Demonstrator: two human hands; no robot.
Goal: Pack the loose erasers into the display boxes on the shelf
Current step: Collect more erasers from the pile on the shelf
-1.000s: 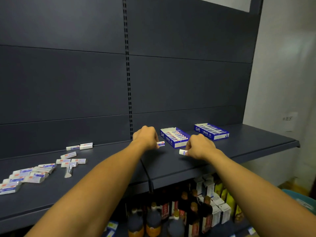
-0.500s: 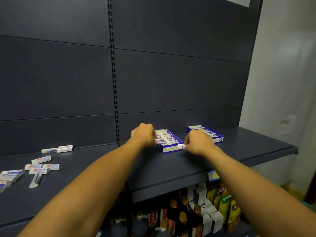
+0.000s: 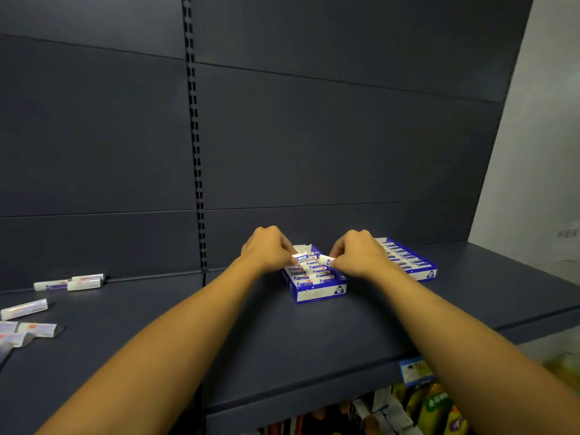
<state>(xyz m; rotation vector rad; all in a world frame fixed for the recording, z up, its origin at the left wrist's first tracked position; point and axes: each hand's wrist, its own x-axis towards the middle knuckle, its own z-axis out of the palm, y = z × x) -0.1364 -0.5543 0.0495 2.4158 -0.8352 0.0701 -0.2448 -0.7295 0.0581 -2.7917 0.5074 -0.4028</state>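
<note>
Head view: dark shelf [image 3: 329,334] runs across frame, largest to smallest from there. Near display box [image 3: 317,282] sits mid-shelf, blue and white, rows of erasers lying crosswise inside; second display box [image 3: 411,262] sits just right of it, further back, looks full. Loose erasers [image 3: 67,282] lie well apart at far left, more at the left edge. Left hand [image 3: 266,249] hovers over the near box's back-left corner, fingers curled, pinching one eraser [image 3: 302,256] at its tip. Right hand [image 3: 357,254] is over the box's right side, fingers curled, pinching a second eraser [image 3: 324,260]. Both erasers point inward toward each other, long axis roughly across the box, matching the packed rows. Open slot appears to be at the box's back, directly under the fingers; left hand looks nearer to it. Next move is probably a short drop straight down, no turn needed.
</note>
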